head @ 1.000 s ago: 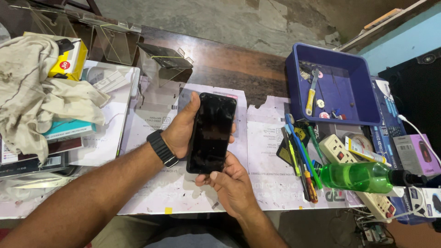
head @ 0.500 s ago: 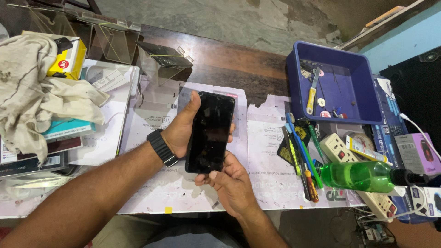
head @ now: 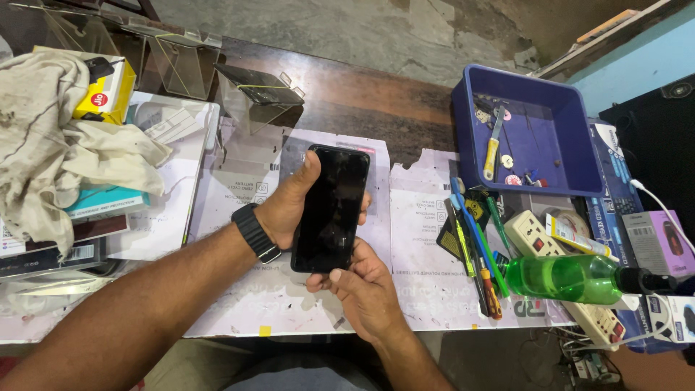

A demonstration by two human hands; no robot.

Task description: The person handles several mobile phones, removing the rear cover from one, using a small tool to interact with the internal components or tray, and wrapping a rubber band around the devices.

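Bench (head: 405,116), dark wood, spread with white printed sheets (head: 427,239) under the work area. Crumpled cloth (head: 51,145) heaped at far left, over boxes. Blue tray (head: 572,174) at far right, holding small parts and a yellow-handled tool. Green bottle (head: 565,279) lying on its side at near right, across a white power strip (head: 536,239). Bundle of screwdrivers and pens (head: 474,246) just left of the bottle. Clear plastic stands (head: 257,98) at the far edge. Black phone (head: 331,208) at centre, raised above the sheets, screen dark and facing up. Left hand (head: 286,206) closed round the phone's left edge, thumb on the top corner, black watch on the wrist. Right hand (head: 362,286) cupped under the phone's near end, thumb pressed on the lower screen.
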